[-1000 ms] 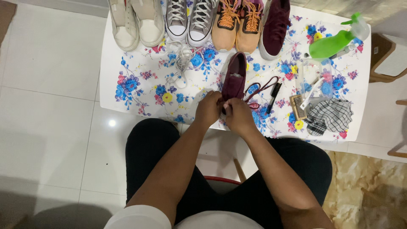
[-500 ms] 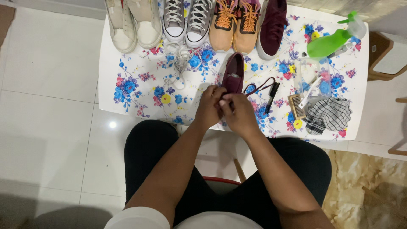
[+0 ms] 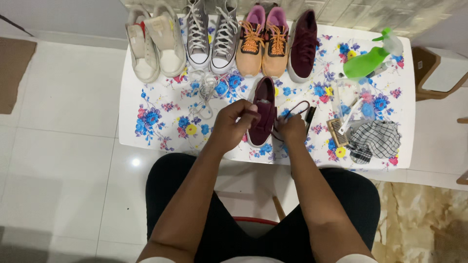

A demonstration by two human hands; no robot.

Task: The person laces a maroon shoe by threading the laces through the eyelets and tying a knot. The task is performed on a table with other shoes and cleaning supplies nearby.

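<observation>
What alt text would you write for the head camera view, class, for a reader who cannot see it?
Two hands work a dark lace on a maroon shoe on a floral table: the left hand at its side, the right hand holding the lace. Four more pairs' worth of shoes line the far edge, beside a green spray bottle.

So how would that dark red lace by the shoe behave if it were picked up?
Probably floppy: the lace lies in a loose loop on the table beside the dark red shoe. Likely light too, being thin cord. It would probably trail and snag rather than slide, since one end runs toward the right hand.
</observation>
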